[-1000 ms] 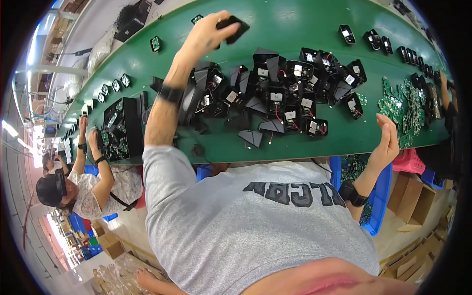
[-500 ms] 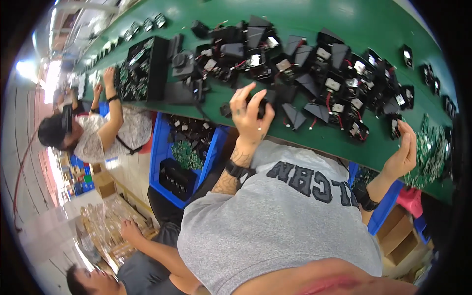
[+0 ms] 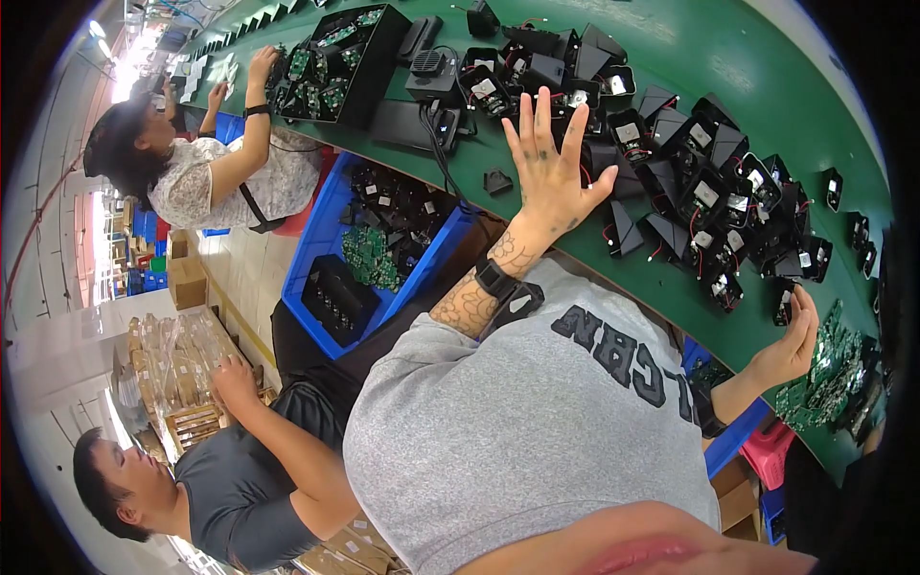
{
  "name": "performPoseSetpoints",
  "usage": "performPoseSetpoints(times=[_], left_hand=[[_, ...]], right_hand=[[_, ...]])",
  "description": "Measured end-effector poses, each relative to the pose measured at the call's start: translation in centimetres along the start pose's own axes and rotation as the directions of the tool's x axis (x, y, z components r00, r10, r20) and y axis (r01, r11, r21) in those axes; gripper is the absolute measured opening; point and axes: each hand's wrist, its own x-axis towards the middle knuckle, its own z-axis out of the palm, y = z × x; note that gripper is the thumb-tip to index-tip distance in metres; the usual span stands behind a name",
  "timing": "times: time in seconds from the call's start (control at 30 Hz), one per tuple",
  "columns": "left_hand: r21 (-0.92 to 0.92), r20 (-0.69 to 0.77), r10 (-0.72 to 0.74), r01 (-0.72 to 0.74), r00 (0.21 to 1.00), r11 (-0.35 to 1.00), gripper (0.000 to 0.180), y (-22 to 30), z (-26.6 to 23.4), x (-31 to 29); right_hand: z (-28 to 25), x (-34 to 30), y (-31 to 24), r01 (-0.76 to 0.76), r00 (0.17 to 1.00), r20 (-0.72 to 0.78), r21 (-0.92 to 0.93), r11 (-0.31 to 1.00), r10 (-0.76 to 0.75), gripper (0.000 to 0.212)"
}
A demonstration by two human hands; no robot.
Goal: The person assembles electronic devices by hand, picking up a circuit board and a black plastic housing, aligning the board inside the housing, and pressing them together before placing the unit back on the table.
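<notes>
My left hand (image 3: pixel 551 177) is open, fingers spread flat, hovering over the near side of a heap of black plastic housings (image 3: pixel 704 192) on the green table. It has nothing in its grip. Many housings have white-labelled parts inside and short red wires. Dark wedge-shaped covers (image 3: pixel 625 230) lie just right of this hand. At the heap's right end, the fingers of my right hand (image 3: pixel 788 347) are closed at the side of a small black housing (image 3: pixel 784 305); the thumb is mostly hidden. A small black piece (image 3: pixel 496 182) lies left of my left wrist.
Green circuit boards (image 3: pixel 824 379) are piled at the right; more fill a black box (image 3: pixel 369 72) at the left. A black device with cables (image 3: pixel 417 125) sits near the table edge. Below stands a blue bin (image 3: pixel 321 249). One co-worker (image 3: pixel 216 182) sits left, another (image 3: pixel 254 470) lower left.
My left hand has gone from curled fingers beside a dark piece to a flat, spread hand. My right hand stays by the small housing. The whole view has shifted.
</notes>
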Motion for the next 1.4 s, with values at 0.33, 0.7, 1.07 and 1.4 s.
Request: performPoseSetpoints(times=[0.33, 0.7, 1.07, 1.4], left_hand=[[-0.181, -0.074, -0.006, -0.008, 0.997, 0.984, 0.084, -1.2, -2.2, -3.3], [0.096, -0.372, 0.289, -0.273, 0.882, 0.957, 0.044, -4.0, -7.0, -5.3], [0.225, -0.554, 0.216, -0.104, 0.804, 0.969, 0.048, -0.3, -8.2, -0.3], [-0.790, 0.140, 0.761, -0.391, 0.633, 0.471, 0.031, 13.9, -4.3, 15.4]], right_hand=[[-3.3, -1.1, -1.5, 0.142, 0.981, -0.134, -0.020, 0.990, -0.143, 0.032], [-4.6, -0.8, -2.5, 0.273, 0.895, -0.327, -0.133, 0.953, -0.302, 0.033], [-11.6, 1.8, 0.1, 0.454, 0.646, -0.402, -0.480, 0.751, -0.648, 0.038], [-3.5, 21.8, 0.7, 0.607, 0.720, 0.684, -0.538, 0.586, -0.118, 0.076]])
